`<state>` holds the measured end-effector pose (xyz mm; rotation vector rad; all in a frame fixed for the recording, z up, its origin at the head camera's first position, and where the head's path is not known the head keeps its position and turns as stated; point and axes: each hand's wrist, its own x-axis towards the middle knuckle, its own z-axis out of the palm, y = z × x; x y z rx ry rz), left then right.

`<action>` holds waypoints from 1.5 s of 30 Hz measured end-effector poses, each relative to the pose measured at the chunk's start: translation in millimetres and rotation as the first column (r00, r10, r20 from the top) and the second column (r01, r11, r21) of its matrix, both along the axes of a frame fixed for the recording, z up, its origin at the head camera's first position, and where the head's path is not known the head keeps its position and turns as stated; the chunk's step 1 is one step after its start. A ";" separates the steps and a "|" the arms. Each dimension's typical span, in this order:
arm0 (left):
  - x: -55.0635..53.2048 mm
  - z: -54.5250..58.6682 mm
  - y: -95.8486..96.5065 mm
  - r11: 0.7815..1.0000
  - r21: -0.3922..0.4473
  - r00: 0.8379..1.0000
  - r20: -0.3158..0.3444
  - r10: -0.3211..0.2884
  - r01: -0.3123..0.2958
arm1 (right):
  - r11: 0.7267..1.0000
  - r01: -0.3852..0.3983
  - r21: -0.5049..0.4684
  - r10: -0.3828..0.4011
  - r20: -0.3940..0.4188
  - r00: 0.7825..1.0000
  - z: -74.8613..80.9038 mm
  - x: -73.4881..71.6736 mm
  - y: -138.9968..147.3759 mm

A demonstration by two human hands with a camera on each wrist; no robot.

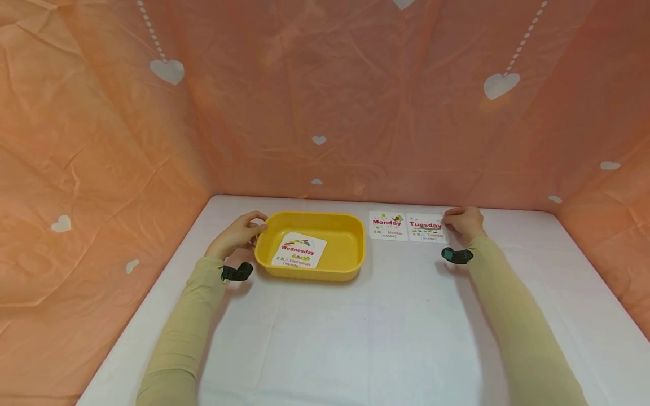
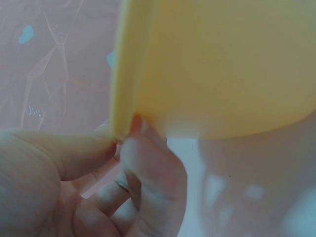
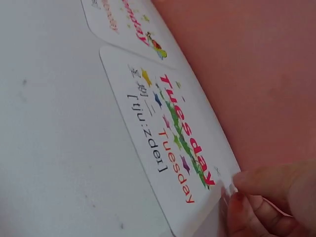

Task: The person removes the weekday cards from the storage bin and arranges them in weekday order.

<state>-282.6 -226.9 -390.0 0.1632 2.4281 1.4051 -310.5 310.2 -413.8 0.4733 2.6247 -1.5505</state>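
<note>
A yellow plastic basin (image 1: 350,271) stands on the table, its left rim pinched between the thumb and curled fingers of my left hand (image 1: 238,233). Inside it lies a white Wednesday card (image 1: 299,251), slightly askew. To the basin's right is the Monday card (image 1: 387,226), face up on the table. The Tuesday card (image 3: 170,143) lies edge to edge beside it. At that card's right edge, the thumb and fingertips of my right hand (image 1: 466,222) pinch its border, as the right wrist view shows. Lower fingers of this hand are partly hidden.
The white table (image 1: 350,344) ends at the back against an orange-pink cloth (image 1: 386,113) with white hearts. More of this cloth hangs at the left and right sides. Both wrists wear black straps with a small camera (image 1: 238,272).
</note>
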 end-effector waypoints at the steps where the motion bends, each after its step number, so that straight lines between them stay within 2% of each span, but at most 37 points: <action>1: 0.0 0.4 0.3 1.000 0.000 1.000 0.000 0.000 0.000 | 1.000 0.006 -0.017 -0.006 -0.002 1.000 1.1 0.5 -0.1; 5: -0.8 1.2 0.9 1.000 0.004 1.000 -0.005 -0.002 0.002 | 0.997 0.000 -0.082 -0.001 -0.019 1.000 5.9 2.5 -1.4; 8: -1.9 1.5 0.8 1.000 -0.004 1.000 -0.009 0.000 0.000 | 0.994 -0.035 -0.108 0.030 -0.052 0.998 9.3 4.6 -4.2; 13: -2.9 1.0 0.6 1.000 -0.011 1.000 -0.009 -0.001 0.001 | 0.989 -0.118 -0.092 0.106 -0.120 0.987 13.4 8.3 -10.6; 20: -2.4 0.4 0.5 1.000 -0.018 1.000 0.016 0.014 -0.014 | 0.967 -0.218 -0.134 0.204 -0.109 0.973 21.2 14.2 -22.9; 27: -1.9 0.2 0.4 1.000 -0.016 1.000 -0.008 0.003 -0.003 | 0.933 -0.307 -0.190 0.292 -0.103 0.951 30.9 20.0 -42.1; 35: -2.4 0.8 1.2 1.000 -0.012 1.000 -0.001 0.004 -0.004 | 0.902 -0.351 -0.249 0.324 -0.145 0.935 35.0 19.9 -64.7; 41: -2.8 -0.9 -1.0 1.000 -0.006 1.000 -0.012 -0.004 0.004 | 0.891 -0.376 -0.253 0.340 -0.177 0.924 43.3 20.9 -84.8; 45: -2.3 -1.3 -1.7 1.000 0.003 1.000 -0.008 -0.002 0.002 | 0.871 -0.405 -0.278 0.365 -0.188 0.912 49.2 21.0 -98.7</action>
